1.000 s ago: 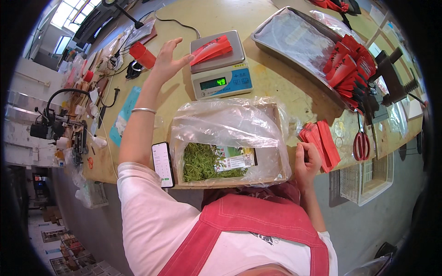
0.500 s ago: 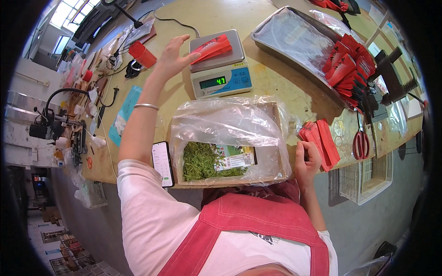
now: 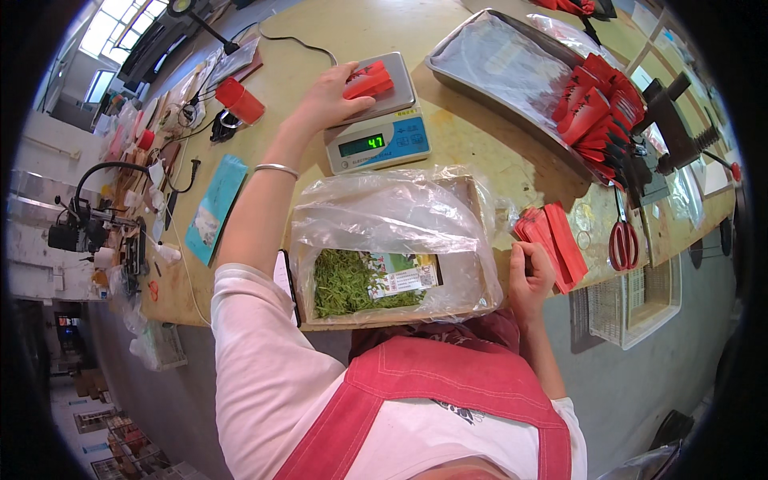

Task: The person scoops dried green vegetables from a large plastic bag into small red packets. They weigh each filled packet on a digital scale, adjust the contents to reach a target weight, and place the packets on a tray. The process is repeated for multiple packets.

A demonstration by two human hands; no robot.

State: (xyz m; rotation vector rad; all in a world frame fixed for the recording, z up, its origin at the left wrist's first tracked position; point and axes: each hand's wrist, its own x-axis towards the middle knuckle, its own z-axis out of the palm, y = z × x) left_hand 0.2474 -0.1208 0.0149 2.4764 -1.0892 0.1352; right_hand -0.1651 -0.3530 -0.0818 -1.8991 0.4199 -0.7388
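My left hand reaches to the electronic scale, its fingers and thumb closing around the left end of a slim red packet on the metal pan. The scale's green display is lit. My right hand is closed with curled fingers near the table's front edge; whatever may be in it is hidden. Beside it lies a stack of flat red packets. In front of me a shallow box, lined with a clear plastic bag, holds green dried leaves and a printed card.
A metal tray with several red packets stands far right, near a dark clamp-like device. Red-handled scissors lie at right. Leftward are a red canister, a teal pouch, a phone and cables.
My left hand has moved right and its fingers have closed from spread onto the red packet on the scale. My right hand has stayed closed in place.
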